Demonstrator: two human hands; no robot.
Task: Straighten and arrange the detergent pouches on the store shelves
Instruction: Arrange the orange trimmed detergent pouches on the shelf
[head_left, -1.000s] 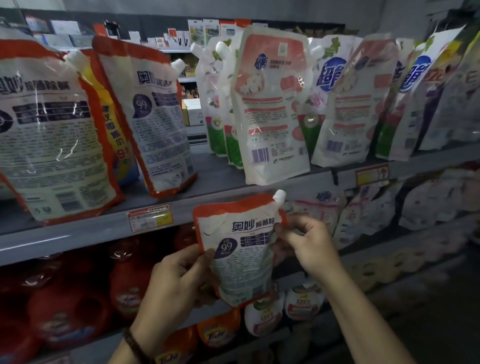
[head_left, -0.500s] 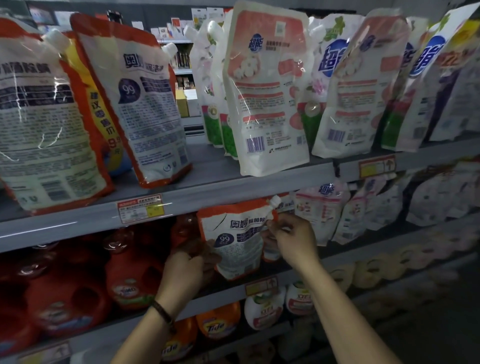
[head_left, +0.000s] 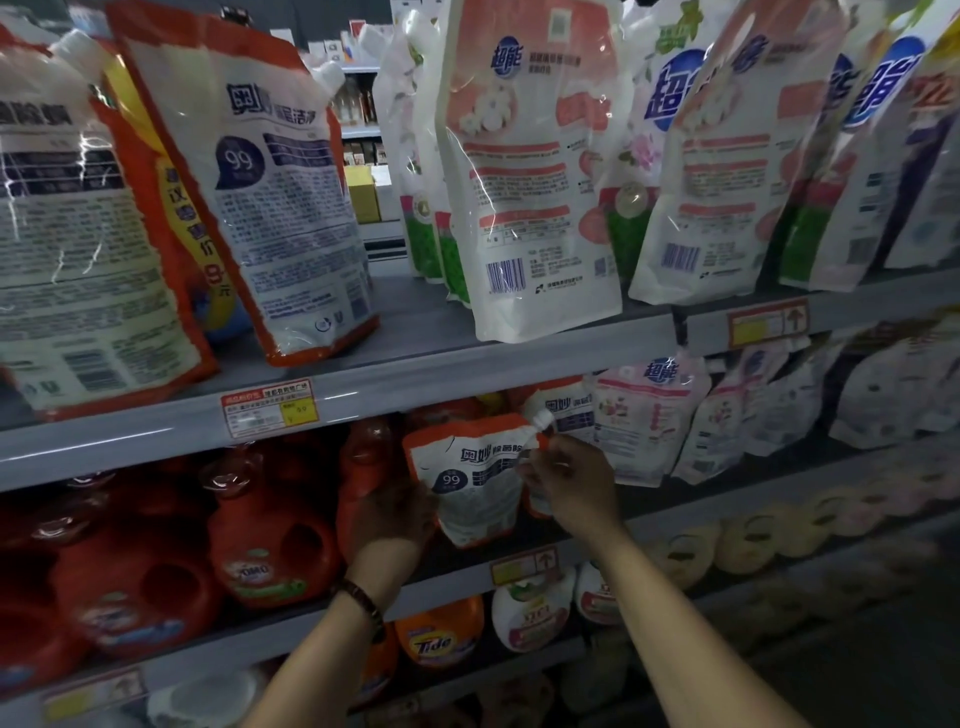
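Nearest, two bare forearms reach up and away into the middle shelf (head_left: 654, 519); a bead bracelet (head_left: 361, 597) sits on the left wrist. The left hand (head_left: 392, 519) grips the left edge of the small orange pouch (head_left: 475, 483), fingers curled round it. The right hand (head_left: 571, 483) pinches its top right corner, just under the white spout (head_left: 543, 418).

A second ago this pouch was held out in the aisle, in front of the shelf lip and close to the person. Half a second ago it was passing under the upper shelf (head_left: 415, 374). Now it is inside the middle bay, roughly upright with its printed back facing out, between the red jugs (head_left: 270, 551) on the left and the white pouches (head_left: 644, 415) on the right. A matching orange pouch (head_left: 563, 405) stands just behind it to the right. In the dim light I cannot tell whether its base is resting on the board or just above it.

So the carry looks nearly finished; what seems left is to seat it, square it with its twin, and let go.

Farther up, the big orange pouch (head_left: 280, 197) and the tall white pouch (head_left: 530, 182) on the upper shelf lean at odd angles, and probably need straightening too.
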